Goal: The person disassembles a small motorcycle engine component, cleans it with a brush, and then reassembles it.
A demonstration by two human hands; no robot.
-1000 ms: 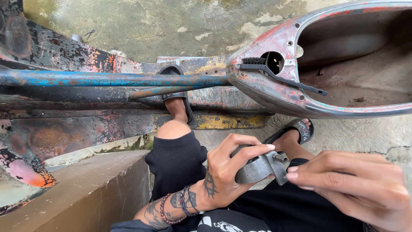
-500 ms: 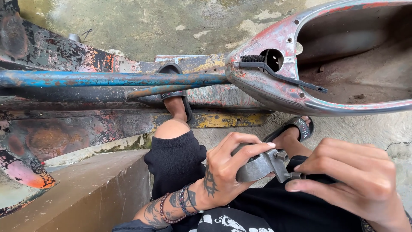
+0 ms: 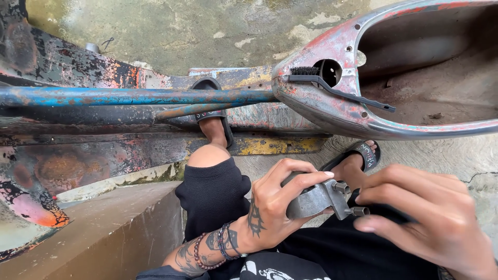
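My left hand (image 3: pixel 275 205) grips a curved grey metal clamp (image 3: pixel 317 199) with two bolts sticking out of its right end, held above my lap. My right hand (image 3: pixel 436 218) is just to the right of it, with the fingertips at the lower bolt (image 3: pixel 358 211). Whether it pinches the bolt or only touches it is hard to tell. In front of me lies a worn, rusty red metal shell (image 3: pixel 342 103) with an open hollow, and a black brush (image 3: pixel 332 83) rests on its rim.
A blue, paint-chipped tube (image 3: pixel 129 96) runs left from the shell over rusty frame parts (image 3: pixel 78 155). My feet in black sandals (image 3: pixel 212 111) rest on the concrete floor (image 3: pixel 207 26). A brown step (image 3: pixel 104 228) sits at lower left.
My right hand has shifted along the clamp's right end, from above the bolts to the lower bolt. The left hand keeps its grip, and the clamp sits a little higher.
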